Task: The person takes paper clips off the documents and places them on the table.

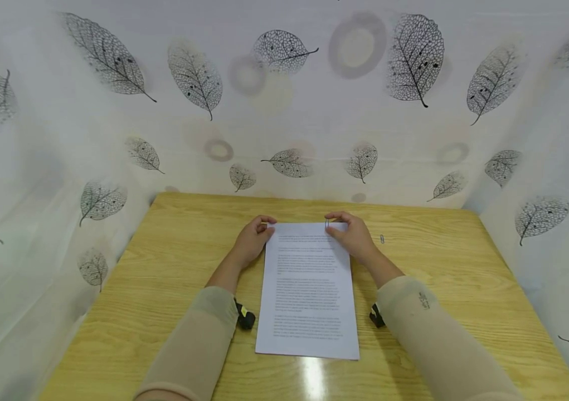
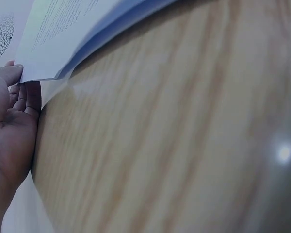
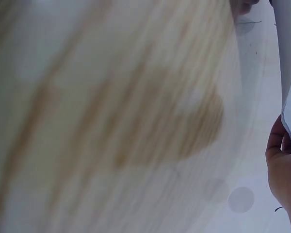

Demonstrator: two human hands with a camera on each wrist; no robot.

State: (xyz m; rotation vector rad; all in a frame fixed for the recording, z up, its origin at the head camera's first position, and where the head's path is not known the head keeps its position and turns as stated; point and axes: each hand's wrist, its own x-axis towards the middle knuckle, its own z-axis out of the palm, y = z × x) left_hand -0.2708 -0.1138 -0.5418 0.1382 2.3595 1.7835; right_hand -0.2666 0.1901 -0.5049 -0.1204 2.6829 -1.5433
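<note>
At the far left, a pale curtain (image 1: 38,150) printed with black skeleton leaves begins; it runs behind and around to the right side of a yellow wood-grain surface (image 1: 179,250). A beige left sleeve (image 1: 189,345) reaches in from below, with a small black device (image 1: 246,318) at the wrist. The left hand (image 1: 252,240) grips the far left corner of a stack of printed paper (image 1: 309,301), thumb on top and fingers beneath, as the left wrist view shows. The stack lies upright to the viewer in the middle of the surface. At its far edge, toward the right corner, the right hand (image 1: 356,236) pinches a paper clip (image 1: 326,223) between thumb and forefinger; whether the clip is on the sheets cannot be told. Just right of that hand, a second clip (image 1: 382,239) lies on the surface, beyond the beige right sleeve (image 1: 445,340).
</note>
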